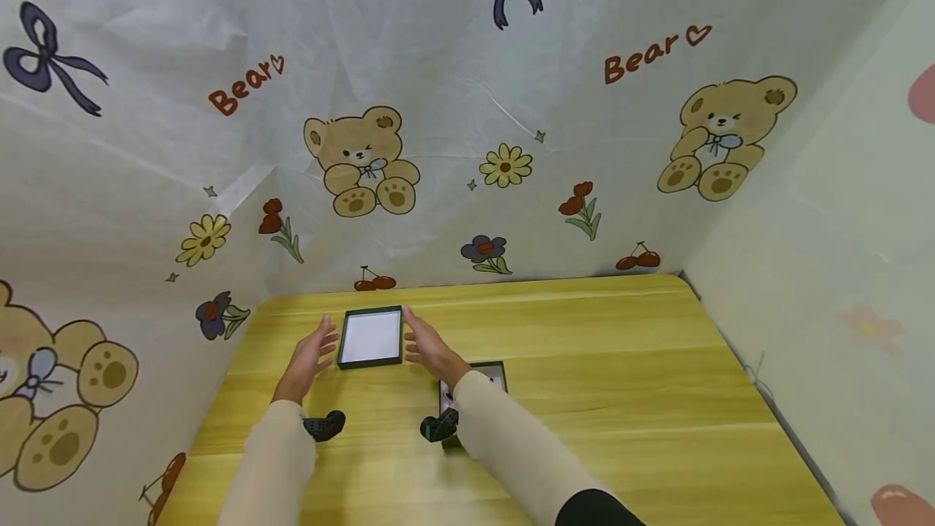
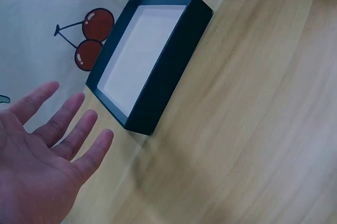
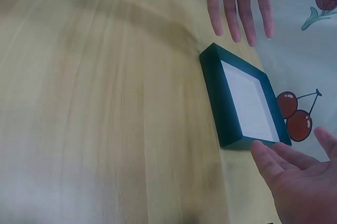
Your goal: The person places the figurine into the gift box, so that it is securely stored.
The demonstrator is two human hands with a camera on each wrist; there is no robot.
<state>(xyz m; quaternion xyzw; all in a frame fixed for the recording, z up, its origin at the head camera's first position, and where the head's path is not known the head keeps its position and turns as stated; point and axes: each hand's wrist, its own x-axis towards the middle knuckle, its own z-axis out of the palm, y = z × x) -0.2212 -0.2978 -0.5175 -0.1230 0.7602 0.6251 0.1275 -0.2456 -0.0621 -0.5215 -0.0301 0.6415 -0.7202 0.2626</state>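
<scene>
A shallow dark green box part (image 1: 371, 365) with a white inside lies open side up at the table's back left. My left hand (image 1: 312, 357) is just left of it, fingers spread and apart from its wall, as the left wrist view also shows. On its other side my right hand (image 1: 433, 345) has its fingers extended, with the fingertips right at the near corner of the rim in the right wrist view. Neither hand grips anything. A second dark-edged box (image 1: 498, 367) sits nearer me, mostly hidden under my right forearm; small items show inside it.
The yellow wood-grain table (image 1: 621, 364) stretches far to the right. Behind it hangs a white cloth (image 1: 438, 63) printed with bears, bows and flowers. A pale wall (image 1: 825, 250) stands along the right side. A dark wrist camera (image 1: 325, 426) sits at my left wrist.
</scene>
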